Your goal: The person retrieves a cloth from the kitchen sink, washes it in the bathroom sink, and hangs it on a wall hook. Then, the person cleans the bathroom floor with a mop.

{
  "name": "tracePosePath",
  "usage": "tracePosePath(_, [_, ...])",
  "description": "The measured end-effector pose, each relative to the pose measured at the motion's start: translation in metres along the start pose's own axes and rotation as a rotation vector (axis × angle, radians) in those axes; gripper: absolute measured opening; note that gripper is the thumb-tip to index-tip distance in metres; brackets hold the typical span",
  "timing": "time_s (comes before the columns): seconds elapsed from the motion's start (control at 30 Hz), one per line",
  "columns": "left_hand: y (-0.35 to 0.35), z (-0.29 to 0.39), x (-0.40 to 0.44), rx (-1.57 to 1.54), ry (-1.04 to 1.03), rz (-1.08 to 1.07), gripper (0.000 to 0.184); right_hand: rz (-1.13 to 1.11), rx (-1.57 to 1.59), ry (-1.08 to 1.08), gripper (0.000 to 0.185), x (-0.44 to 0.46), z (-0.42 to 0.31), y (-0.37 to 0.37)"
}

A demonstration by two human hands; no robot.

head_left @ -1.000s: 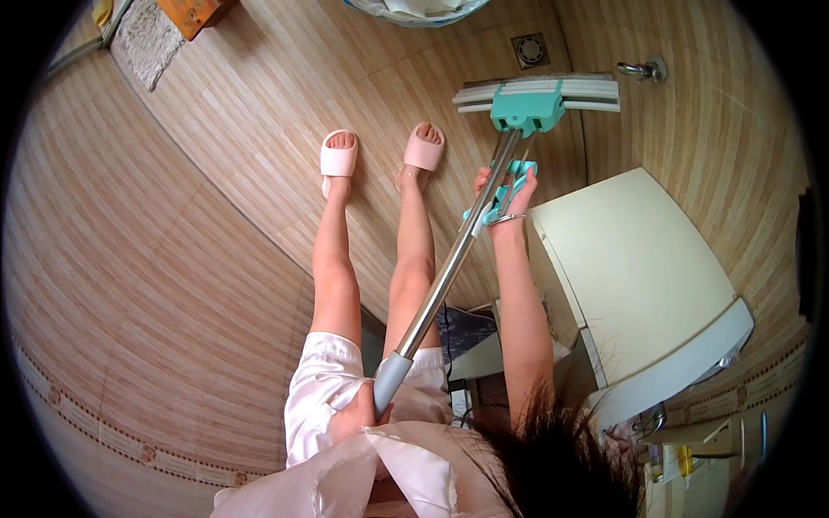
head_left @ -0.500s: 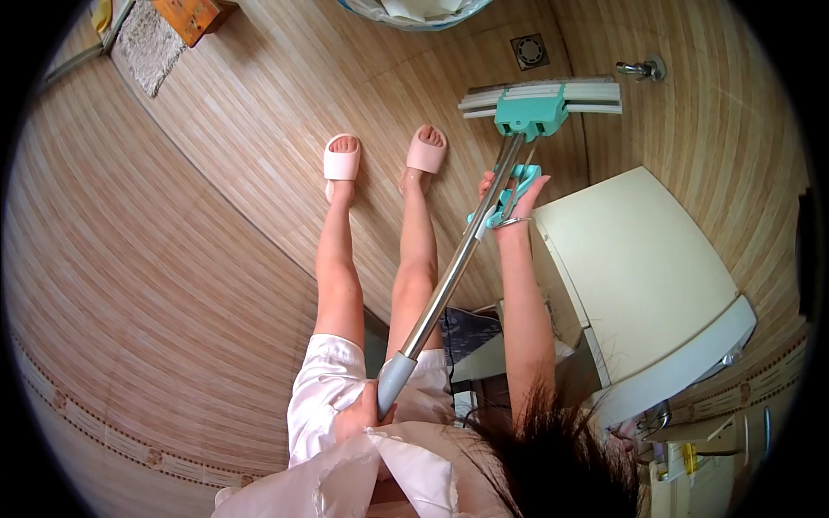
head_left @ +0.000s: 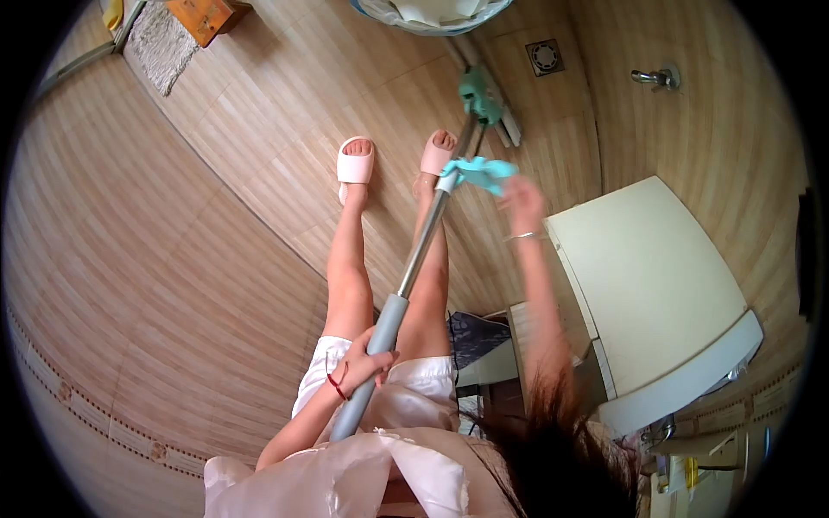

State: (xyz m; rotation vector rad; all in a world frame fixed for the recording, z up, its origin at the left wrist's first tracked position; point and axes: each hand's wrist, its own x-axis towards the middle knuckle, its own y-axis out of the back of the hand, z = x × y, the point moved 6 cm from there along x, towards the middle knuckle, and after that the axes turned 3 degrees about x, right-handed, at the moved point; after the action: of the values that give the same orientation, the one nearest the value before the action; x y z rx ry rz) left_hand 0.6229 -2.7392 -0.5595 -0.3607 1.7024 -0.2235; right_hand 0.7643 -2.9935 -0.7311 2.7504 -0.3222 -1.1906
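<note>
A sponge mop [head_left: 418, 250] slants across the view, its grey grip low and its teal-and-white head [head_left: 480, 97] at the floor near my right foot. My left hand [head_left: 368, 359], with a red string on the wrist, is closed around the grey grip. A teal lever [head_left: 484, 173] sticks out sideways from the metal pole. Beside the lever's end is my right hand [head_left: 522, 205], a bangle on its wrist. Its fingers are smeared by motion, and whether they touch the lever is unclear.
A lined bin [head_left: 432, 24] stands at the top edge, with a floor drain [head_left: 544, 58] to its right. A metal tap [head_left: 656, 77] juts from the right wall. A cream lidded appliance [head_left: 648, 285] stands at right. A grey mat [head_left: 161, 47] lies at upper left.
The mop head has swung left and turned, coming down toward the bin. My left hand has moved up, showing more grey grip below it. My right hand has shifted from the pole to the lever's outer end.
</note>
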Motion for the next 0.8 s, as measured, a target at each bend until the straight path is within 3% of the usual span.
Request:
tracePosePath(0.03, [0.004, -0.005, -0.001, -0.029, 0.031, -0.001, 0.021, 0.01, -0.373, 0.327, 0.029, -0.027, -0.029, -0.035])
tracePosePath(0.07, [0.01, -0.011, 0.0, -0.054, 0.054, 0.002, 0.021, 0.0, -0.724, 0.4, 0.033, -0.043, -0.033, -0.063])
tracePosePath(0.1, [0.015, -0.011, 0.003, -0.073, 0.065, 0.006, 0.022, 0.064, -0.66, 0.521, 0.033, -0.053, -0.037, -0.077])
tracePosePath(0.13, [0.017, -0.006, 0.001, -0.064, 0.053, 0.002, 0.018, 0.044, -0.662, 0.461, 0.031, -0.055, -0.031, -0.082])
tracePosePath(0.2, [0.019, -0.011, 0.005, -0.056, 0.046, -0.026, 0.018, 0.033, -0.678, 0.577, 0.031, -0.054, -0.032, -0.081])
tracePosePath(0.3, [0.023, -0.014, 0.004, -0.048, 0.069, -0.027, 0.017, 0.032, -0.829, 0.538, 0.033, -0.024, -0.04, -0.061])
tracePosePath(0.37, [0.031, -0.023, 0.011, -0.048, 0.083, -0.021, 0.018, 0.028, -0.478, 0.136, 0.036, 0.051, -0.003, -0.028])
tracePosePath(0.4, [0.037, -0.029, 0.012, -0.063, 0.096, -0.042, 0.019, -0.127, -0.329, -0.153, 0.044, 0.089, 0.031, -0.022])
tracePosePath(0.43, [0.043, -0.035, 0.016, -0.074, 0.105, -0.068, 0.021, -0.179, -0.169, -0.167, 0.047, 0.107, 0.038, -0.034])
tracePosePath(0.53, [0.06, -0.036, 0.03, -0.118, 0.095, -0.085, 0.021, -0.142, -0.522, -0.134, 0.047, 0.158, 0.09, -0.063])
tracePosePath(0.6, [0.075, -0.038, 0.023, -0.137, 0.102, -0.076, 0.02, 0.029, -0.508, -0.089, 0.047, 0.14, 0.106, -0.069])
tracePosePath(0.7, [0.096, -0.048, 0.03, -0.058, 0.157, -0.037, 0.016, 0.205, -0.319, 0.056, 0.041, 0.083, 0.053, -0.062])
tracePosePath(0.77, [0.095, -0.038, 0.03, -0.044, 0.145, -0.031, 0.015, 0.189, -0.566, 0.394, 0.032, 0.006, 0.003, -0.058])
tracePosePath(0.8, [0.091, -0.036, 0.03, -0.059, 0.143, -0.034, 0.014, 0.046, -0.616, 0.593, 0.025, -0.04, -0.021, -0.074])
